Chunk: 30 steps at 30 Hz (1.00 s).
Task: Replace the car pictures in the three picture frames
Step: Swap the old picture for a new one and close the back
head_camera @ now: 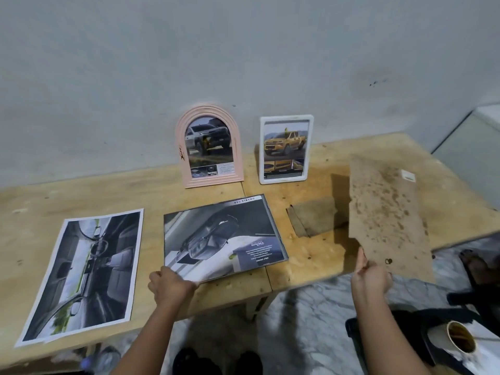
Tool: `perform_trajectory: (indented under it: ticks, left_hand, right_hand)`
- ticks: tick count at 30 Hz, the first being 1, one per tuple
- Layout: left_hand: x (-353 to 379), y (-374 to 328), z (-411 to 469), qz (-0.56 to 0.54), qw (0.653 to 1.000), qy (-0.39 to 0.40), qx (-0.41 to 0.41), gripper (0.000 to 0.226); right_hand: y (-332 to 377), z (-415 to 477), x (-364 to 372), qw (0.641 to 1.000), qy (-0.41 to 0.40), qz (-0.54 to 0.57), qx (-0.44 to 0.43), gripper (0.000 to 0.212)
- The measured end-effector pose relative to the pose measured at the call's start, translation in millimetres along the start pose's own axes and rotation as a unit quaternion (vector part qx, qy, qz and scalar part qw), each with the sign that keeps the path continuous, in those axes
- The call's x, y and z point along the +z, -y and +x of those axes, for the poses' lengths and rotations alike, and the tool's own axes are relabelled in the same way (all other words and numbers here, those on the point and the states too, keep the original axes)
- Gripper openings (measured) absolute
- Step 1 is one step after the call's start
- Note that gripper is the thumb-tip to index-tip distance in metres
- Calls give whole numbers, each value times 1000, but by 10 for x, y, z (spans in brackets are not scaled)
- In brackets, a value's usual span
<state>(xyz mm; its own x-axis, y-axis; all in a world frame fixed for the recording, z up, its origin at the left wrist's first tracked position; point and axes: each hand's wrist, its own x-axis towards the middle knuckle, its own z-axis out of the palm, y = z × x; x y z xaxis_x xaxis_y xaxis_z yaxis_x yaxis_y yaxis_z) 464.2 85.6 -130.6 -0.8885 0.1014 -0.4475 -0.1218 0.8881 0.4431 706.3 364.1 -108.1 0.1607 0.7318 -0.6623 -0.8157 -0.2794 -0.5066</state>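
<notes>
Third swap in hand: backing board [387, 212] pinched in right fingers [362, 262], corner of flat car picture [221, 239] gripped by left fingers [165, 272]; next, likely withdrawing it.

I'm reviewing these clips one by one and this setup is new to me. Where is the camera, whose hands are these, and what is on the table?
There is no robot: a person works with bare hands, and the single picture comes from a camera on their head, looking down. On the wooden table two frames stand by the wall: a pink arched frame and a white frame, each showing a pickup. A loose car-interior print lies at the left. The left hand grips the near corner of a flat picture in the middle; the right hand holds up a brown backing board.
</notes>
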Motion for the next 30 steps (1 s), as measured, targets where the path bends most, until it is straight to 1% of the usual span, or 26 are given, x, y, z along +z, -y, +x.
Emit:
perform_trajectory:
  ticks: [1, 2, 3, 4, 5, 7, 8, 9, 10, 12, 13, 16, 18, 20, 21, 22, 23, 24, 25, 26, 27, 28, 29, 30]
  left_hand:
    - [6, 1, 6, 3, 1000, 0, 2, 77]
    - [9, 1, 11, 2, 1000, 0, 3, 77]
    - [10, 1, 10, -3, 1000, 0, 3, 77]
    - [7, 0, 5, -8, 1000, 1, 1, 77]
    - [3, 1, -4, -10, 1000, 0, 1, 77]
    - [-6, 6, -30, -13, 1000, 0, 2, 78]
    - [-9, 10, -45, -20, 1000, -1, 3, 78]
    - [-9, 14, -54, -28, 1000, -1, 5, 78]
    - [-9, 22, -60, -33, 999, -1, 6, 79]
    - [-8, 37, -58, -38, 999, 0, 9, 80]
    - [-9, 43, -55, -41, 999, 1, 11, 80]
    - [-17, 62, -46, -55, 998, 3, 15, 79]
    - [-26, 75, -54, -64, 998, 2, 18, 79]
    - [-36, 93, -69, -69, 997, -2, 26, 80]
    - [-36, 106, -73, -73, 997, -6, 34, 81]
    - [-36, 125, -74, -78, 996, -10, 42, 81]
    - [-34, 147, -73, -84, 995, -12, 49, 82]
    - [-34, 172, -71, -90, 994, -14, 56, 82]
    - [-29, 197, -66, -96, 993, -14, 61, 83]
    - [-24, 219, -62, -101, 993, -14, 67, 83]
    - [-18, 239, -56, -107, 992, -15, 71, 84]
    - [-11, 254, -53, -113, 991, -17, 76, 84]
    - [-6, 265, -53, -118, 990, -19, 79, 84]
    - [0, 279, -54, -123, 989, -22, 83, 85]
  right_hand:
    - [11, -15, 80, 998, 2, 48, 38, 35]
    - [19, 28, 117, 997, -34, 71, -1, 40]
    - [15, 111, 178, 997, -62, 51, -16, 46]
    - [39, 159, 220, 997, -72, 36, -4, 49]
    - [36, 183, 291, 997, -79, 2, 6, 49]
    - [19, 296, 340, 996, -62, -51, 29, 44]
    - [-5, 363, 377, 994, -80, -53, 50, 42]
    - [-43, 374, 379, 988, -81, -102, 82, 42]
    - [-56, 362, 369, 982, -72, -155, 85, 43]
    - [-71, 365, 386, 965, -54, -229, 114, 40]
    - [-93, 358, 427, 959, -46, -248, 125, 39]
    - [-153, 372, 442, 945, -37, -301, 123, 38]
    - [-202, 314, 464, 945, -33, -308, 106, 34]
    - [-293, 216, 485, 928, -28, -364, 75, 37]
    - [-362, 172, 466, 912, -22, -405, 61, 39]
    - [-443, 59, 448, 892, -18, -450, 42, 38]
    - [-547, -52, 424, 864, 8, -502, 26, 33]
    - [-672, -151, 391, 829, 46, -558, -1, 29]
    - [-805, -243, 367, 781, 103, -616, -22, 27]
    - [-929, -364, 344, 720, 169, -672, -43, 23]
    - [-1040, -475, 319, 651, 229, -720, -64, 19]
    - [-1136, -576, 302, 576, 271, -766, -89, 17]
    - [-1224, -630, 277, 502, 301, -802, -121, 17]
    - [-1291, -653, 252, 435, 310, -831, -154, 20]
